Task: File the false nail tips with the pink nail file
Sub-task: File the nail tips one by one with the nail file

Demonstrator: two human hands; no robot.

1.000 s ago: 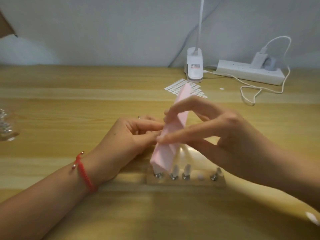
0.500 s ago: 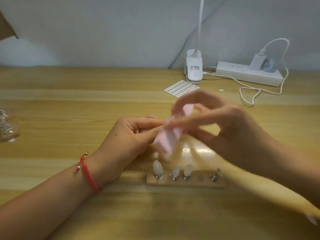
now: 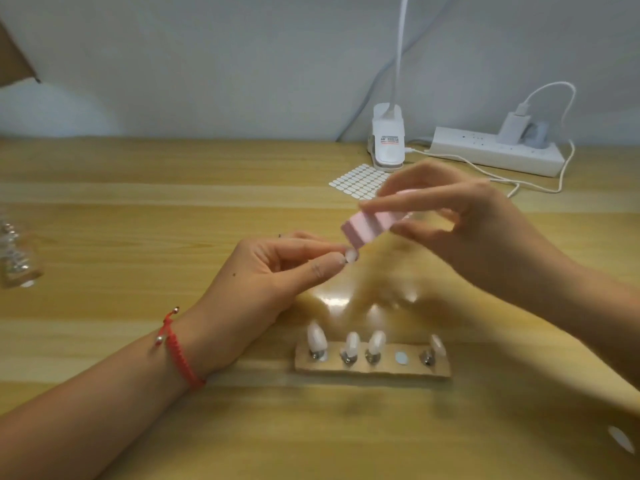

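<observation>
Pinching a false nail tip (image 3: 351, 255), the left hand (image 3: 277, 271) meets the pink nail file (image 3: 370, 226) gripped by the right hand (image 3: 460, 230).

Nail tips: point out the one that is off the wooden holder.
The tip pinched in the left hand, just under the pink nail file's end; the other four stand on the wooden holder.

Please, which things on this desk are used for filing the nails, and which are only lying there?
In use:
- pink nail file, held in the right hand
- nail tip, pinched by the left hand
- wooden holder with four standing tips

Lying about:
- sticker sheet
- lamp clip
- power strip with charger
- glass jar
</observation>
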